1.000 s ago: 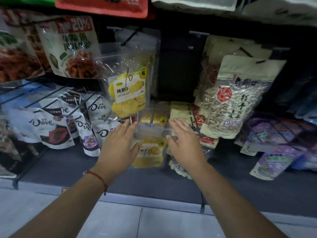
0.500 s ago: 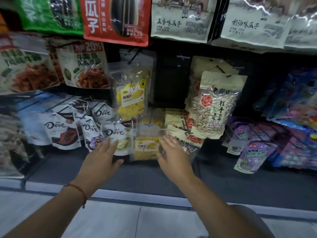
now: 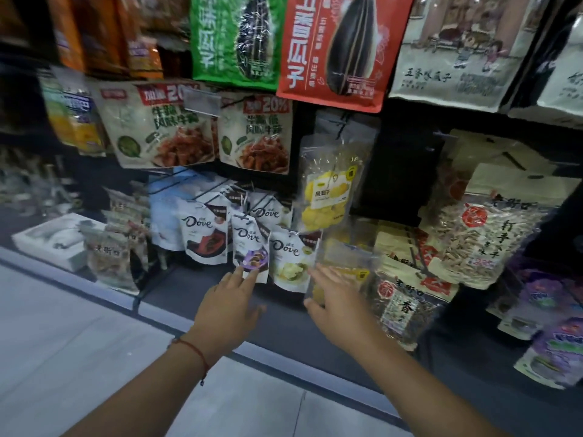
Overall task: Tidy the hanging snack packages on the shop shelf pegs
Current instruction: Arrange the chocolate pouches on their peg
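Several white Dove packets hang on low pegs in the middle of the shelf. My left hand [image 3: 232,305] reaches with straight fingers to the bottom edge of the purple Dove packet [image 3: 251,250] and holds nothing. My right hand [image 3: 336,302] is spread open against the lower clear pouch of yellow dried fruit [image 3: 345,268], just right of the green Dove packet [image 3: 291,258]. A second clear yellow-fruit pouch [image 3: 329,190] hangs on the peg above.
Seed bags [image 3: 479,234] hang at right, with a dark seed bag [image 3: 399,307] below them and purple packets [image 3: 549,313] at far right. Spicy-strip bags [image 3: 161,134] and large sunflower-seed bags [image 3: 334,48] hang above. The dark shelf base [image 3: 284,313] edges a pale floor.
The view has swung left and up, showing more of the upper bags. Both hands dropped from the yellow-fruit pouch; the left hand shifted onto the Dove packets.
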The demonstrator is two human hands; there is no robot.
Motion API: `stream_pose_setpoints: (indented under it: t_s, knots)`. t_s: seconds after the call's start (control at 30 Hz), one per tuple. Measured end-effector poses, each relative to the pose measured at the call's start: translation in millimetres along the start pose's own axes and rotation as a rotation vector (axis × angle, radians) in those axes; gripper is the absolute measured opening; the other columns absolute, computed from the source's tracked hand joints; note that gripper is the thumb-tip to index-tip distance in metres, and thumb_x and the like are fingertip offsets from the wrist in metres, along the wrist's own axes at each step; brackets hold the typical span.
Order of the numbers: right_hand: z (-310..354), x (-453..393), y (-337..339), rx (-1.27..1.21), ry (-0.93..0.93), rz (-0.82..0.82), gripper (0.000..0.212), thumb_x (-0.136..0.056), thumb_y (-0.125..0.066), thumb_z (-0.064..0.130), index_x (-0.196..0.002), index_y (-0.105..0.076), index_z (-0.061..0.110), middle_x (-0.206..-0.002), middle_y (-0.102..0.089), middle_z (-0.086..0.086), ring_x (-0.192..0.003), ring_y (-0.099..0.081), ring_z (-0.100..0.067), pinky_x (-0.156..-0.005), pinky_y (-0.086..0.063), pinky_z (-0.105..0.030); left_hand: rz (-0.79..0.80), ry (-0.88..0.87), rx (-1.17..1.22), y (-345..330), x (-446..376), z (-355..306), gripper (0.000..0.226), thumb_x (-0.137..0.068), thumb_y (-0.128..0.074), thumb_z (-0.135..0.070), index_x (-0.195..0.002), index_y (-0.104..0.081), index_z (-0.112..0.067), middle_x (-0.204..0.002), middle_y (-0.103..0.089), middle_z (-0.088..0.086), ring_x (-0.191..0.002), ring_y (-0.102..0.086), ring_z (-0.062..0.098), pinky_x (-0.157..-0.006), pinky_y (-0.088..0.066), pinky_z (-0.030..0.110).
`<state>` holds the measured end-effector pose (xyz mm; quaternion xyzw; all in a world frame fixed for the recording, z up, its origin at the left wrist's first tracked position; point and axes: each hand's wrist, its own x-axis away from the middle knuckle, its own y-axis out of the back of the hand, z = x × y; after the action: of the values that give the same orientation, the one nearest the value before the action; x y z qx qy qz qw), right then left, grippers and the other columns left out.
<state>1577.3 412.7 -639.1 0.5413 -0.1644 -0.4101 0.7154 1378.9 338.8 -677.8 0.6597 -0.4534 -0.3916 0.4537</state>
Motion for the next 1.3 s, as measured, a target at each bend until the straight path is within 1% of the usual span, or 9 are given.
stream_pose_setpoints:
  t_s: [0.27,0.43,0.5,0.6,0.87,1.03,1.1,1.17,1.3]
  knots:
    - [-10,-73,-35,-0.232,-0.074,0.040,0.061,-0.096,-0.056,0.030,-0.151,-0.031,0.023,-0.159,-0.023,0.006,-0.146,-0.021,-0.010,-0.116,-0.022,-0.027,-0.092,0.020,0.053,-2,-53,-2,0.068,-0.095,-0.052,-0.042,-0.153,-0.021,-0.025,-0.161,-0.018,0.005,-0.143,-0.028,0.023,-0.106,-0.037,0.035]
    - [-28,-111,-49,-0.253,-0.218,0.009,0.065,-0.095,-0.055,0.027,-0.152,-0.026,0.022,-0.163,-0.005,0.007,-0.139,-0.037,-0.019,-0.095,-0.040,-0.030,-0.125,0.008,0.045,-23,-91,14,0.065,-0.095,-0.054,-0.036,-0.152,-0.026,-0.026,-0.161,-0.020,0.003,-0.142,-0.030,0.023,-0.107,-0.035,0.034]
    - [-37,-122,-54,-0.302,-0.274,-0.022,0.070,-0.094,-0.054,0.028,-0.154,-0.019,0.023,-0.163,-0.001,0.009,-0.137,-0.040,-0.023,-0.098,-0.041,-0.033,-0.164,-0.016,0.053,-29,-107,19,0.062,-0.094,-0.057,-0.033,-0.150,-0.033,-0.021,-0.158,-0.027,0.007,-0.139,-0.036,0.027,-0.106,-0.038,0.037]
    - [-44,-135,-63,-0.300,-0.293,-0.072,0.077,-0.094,-0.055,0.027,-0.156,-0.009,0.023,-0.163,0.004,0.008,-0.146,-0.021,-0.020,-0.103,-0.037,-0.032,-0.219,-0.063,0.090,-39,-126,23,0.059,-0.091,-0.057,-0.029,-0.146,-0.042,-0.015,-0.153,-0.036,0.014,-0.133,-0.045,0.034,-0.099,-0.045,0.043]
    - [-50,-165,-78,-0.340,-0.368,-0.232,0.080,-0.089,-0.059,0.024,-0.153,-0.012,0.022,-0.160,-0.012,0.007,-0.138,-0.033,-0.028,-0.104,-0.037,-0.041,-0.262,-0.032,0.152,-50,-161,9,0.066,-0.094,-0.056,-0.030,-0.152,-0.027,-0.016,-0.160,-0.019,0.012,-0.142,-0.030,0.030,-0.106,-0.037,0.043]
    - [-59,-177,-84,-0.565,-0.496,-0.203,0.084,-0.092,-0.060,0.027,-0.155,-0.004,0.028,-0.162,-0.010,0.007,-0.145,-0.023,-0.021,-0.107,-0.032,-0.038,-0.268,-0.007,0.113,-54,-170,7,0.066,-0.094,-0.055,-0.034,-0.151,-0.029,-0.015,-0.159,-0.022,0.011,-0.142,-0.026,0.031,-0.108,-0.034,0.044]
    - [-61,-181,-89,-0.676,-0.488,-0.239,0.081,-0.089,-0.062,0.025,-0.152,-0.013,0.033,-0.155,-0.031,0.004,-0.139,-0.034,-0.022,-0.100,-0.036,-0.036,-0.273,-0.009,0.130,-57,-175,8,0.056,-0.094,-0.057,-0.034,-0.144,-0.042,-0.013,-0.155,-0.033,0.010,-0.139,-0.031,0.031,-0.111,-0.033,0.043]
    - [-60,-182,-93,-0.728,-0.473,-0.273,0.071,-0.084,-0.063,0.023,-0.144,-0.028,0.037,-0.139,-0.050,0.009,-0.125,-0.049,-0.019,-0.092,-0.040,-0.034,-0.338,-0.025,0.172,-58,-178,8,0.031,-0.092,-0.062,-0.028,-0.117,-0.063,-0.010,-0.140,-0.050,0.010,-0.129,-0.043,0.031,-0.105,-0.040,0.042]
    - [-62,-179,-93,-0.708,-0.511,-0.260,0.055,-0.084,-0.066,0.031,-0.134,-0.043,0.030,-0.128,-0.056,0.004,-0.111,-0.057,-0.019,-0.085,-0.044,-0.034,-0.302,-0.002,0.328,-52,-175,1,0.019,-0.098,-0.051,-0.025,-0.092,-0.060,-0.010,-0.139,-0.051,0.005,-0.130,-0.044,0.021,-0.096,-0.042,0.035]
